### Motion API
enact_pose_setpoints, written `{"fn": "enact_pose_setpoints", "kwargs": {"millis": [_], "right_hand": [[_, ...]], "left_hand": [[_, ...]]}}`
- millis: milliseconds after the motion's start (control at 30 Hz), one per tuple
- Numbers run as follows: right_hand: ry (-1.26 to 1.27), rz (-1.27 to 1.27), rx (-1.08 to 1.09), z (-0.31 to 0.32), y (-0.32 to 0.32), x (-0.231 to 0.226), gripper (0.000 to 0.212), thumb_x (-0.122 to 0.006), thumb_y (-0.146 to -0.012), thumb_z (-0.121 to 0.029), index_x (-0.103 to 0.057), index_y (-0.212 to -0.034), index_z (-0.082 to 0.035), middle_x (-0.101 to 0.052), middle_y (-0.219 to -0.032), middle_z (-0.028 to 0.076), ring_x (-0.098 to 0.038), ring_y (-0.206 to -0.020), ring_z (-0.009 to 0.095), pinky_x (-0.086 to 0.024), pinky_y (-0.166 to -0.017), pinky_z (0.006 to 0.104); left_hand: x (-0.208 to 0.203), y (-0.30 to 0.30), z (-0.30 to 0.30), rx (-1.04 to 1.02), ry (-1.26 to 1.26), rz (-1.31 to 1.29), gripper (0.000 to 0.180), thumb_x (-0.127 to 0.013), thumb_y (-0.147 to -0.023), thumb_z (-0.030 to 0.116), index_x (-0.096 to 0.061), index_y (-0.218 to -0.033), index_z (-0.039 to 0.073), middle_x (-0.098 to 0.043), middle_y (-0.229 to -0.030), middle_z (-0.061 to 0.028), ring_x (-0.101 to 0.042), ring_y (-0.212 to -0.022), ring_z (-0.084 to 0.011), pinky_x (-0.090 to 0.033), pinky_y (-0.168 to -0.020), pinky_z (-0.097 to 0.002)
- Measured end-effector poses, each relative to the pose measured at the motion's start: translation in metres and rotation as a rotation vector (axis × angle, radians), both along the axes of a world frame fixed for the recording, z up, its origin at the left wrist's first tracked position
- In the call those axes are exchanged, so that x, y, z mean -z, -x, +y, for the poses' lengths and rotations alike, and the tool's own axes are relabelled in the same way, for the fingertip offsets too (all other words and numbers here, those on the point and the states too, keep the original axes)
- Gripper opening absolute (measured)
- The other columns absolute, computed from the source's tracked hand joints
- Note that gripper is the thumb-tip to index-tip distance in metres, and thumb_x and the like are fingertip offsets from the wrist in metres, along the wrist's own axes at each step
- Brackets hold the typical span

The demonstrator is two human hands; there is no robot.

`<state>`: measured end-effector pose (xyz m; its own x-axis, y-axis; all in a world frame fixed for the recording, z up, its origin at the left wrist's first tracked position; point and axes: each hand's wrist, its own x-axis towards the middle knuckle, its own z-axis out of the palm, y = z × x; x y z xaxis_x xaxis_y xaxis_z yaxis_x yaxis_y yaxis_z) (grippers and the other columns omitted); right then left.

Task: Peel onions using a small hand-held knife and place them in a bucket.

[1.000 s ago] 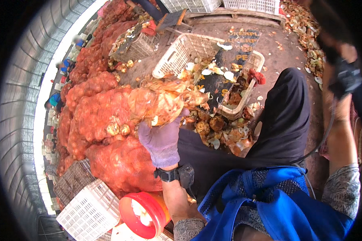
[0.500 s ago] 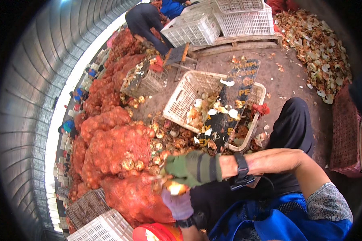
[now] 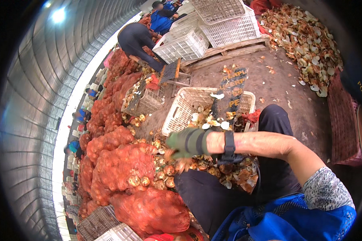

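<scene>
My right hand (image 3: 186, 141), in a green glove with dark bands, reaches across above my knee, over loose onions (image 3: 160, 184) on the ground. Motion blurs its fingers, and I cannot make out whether they hold anything. Just below them is a blurred brownish patch that looks like onion skin (image 3: 182, 164). My left hand is out of view. To the left of the hand bulge red net sacks (image 3: 122, 166) full of onions. Beyond it stands a pale plastic crate (image 3: 177, 116), with a dark printed board (image 3: 229, 94) across it and onion peelings on top.
White crates (image 3: 229, 28) are stacked on a wooden pallet (image 3: 225, 52) at the back, near a bent-over person (image 3: 136, 42). A large heap of onion skins (image 3: 305, 50) lies at the far right. A reddish crate (image 3: 344, 120) stands at my right. Another peel-topped crate (image 3: 151, 100) stands far left.
My right hand has moved up and away from my left hand. The left hand, in its purple glove, and the onion at the hands have gone out of sight. The view has shifted.
</scene>
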<state>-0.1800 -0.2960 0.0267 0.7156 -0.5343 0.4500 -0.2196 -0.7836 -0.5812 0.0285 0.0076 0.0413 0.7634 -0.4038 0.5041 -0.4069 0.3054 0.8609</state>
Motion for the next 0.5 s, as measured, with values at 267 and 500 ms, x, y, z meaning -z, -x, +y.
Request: {"fn": "enact_pose_setpoints", "kwargs": {"millis": [267, 500], "right_hand": [[-0.079, 0.145, 0.244, -0.024, 0.054, 0.039, 0.029, -0.060, -0.083, -0.031, -0.057, -0.087, -0.003, -0.061, -0.074, 0.017, -0.061, -0.068, 0.037, -0.048, -0.063, 0.0443], [-0.145, 0.110, 0.175, -0.030, 0.062, 0.039, 0.022, -0.056, -0.083, -0.023, -0.058, -0.083, -0.001, -0.060, -0.075, 0.018, -0.060, -0.070, 0.038, -0.048, -0.065, 0.0455]], "left_hand": [[-0.092, -0.005, -0.008, -0.053, 0.283, -0.061, 0.057, -0.064, -0.079, 0.046, -0.053, -0.119, 0.006, -0.059, -0.103, -0.0098, -0.057, -0.094, -0.0227, -0.052, -0.071, -0.0356], [-0.124, 0.001, -0.061, 0.244, 0.398, -0.006, 0.061, -0.064, -0.080, 0.048, -0.051, -0.122, 0.005, -0.058, -0.106, -0.0116, -0.058, -0.096, -0.0235, -0.053, -0.072, -0.0352]]}}
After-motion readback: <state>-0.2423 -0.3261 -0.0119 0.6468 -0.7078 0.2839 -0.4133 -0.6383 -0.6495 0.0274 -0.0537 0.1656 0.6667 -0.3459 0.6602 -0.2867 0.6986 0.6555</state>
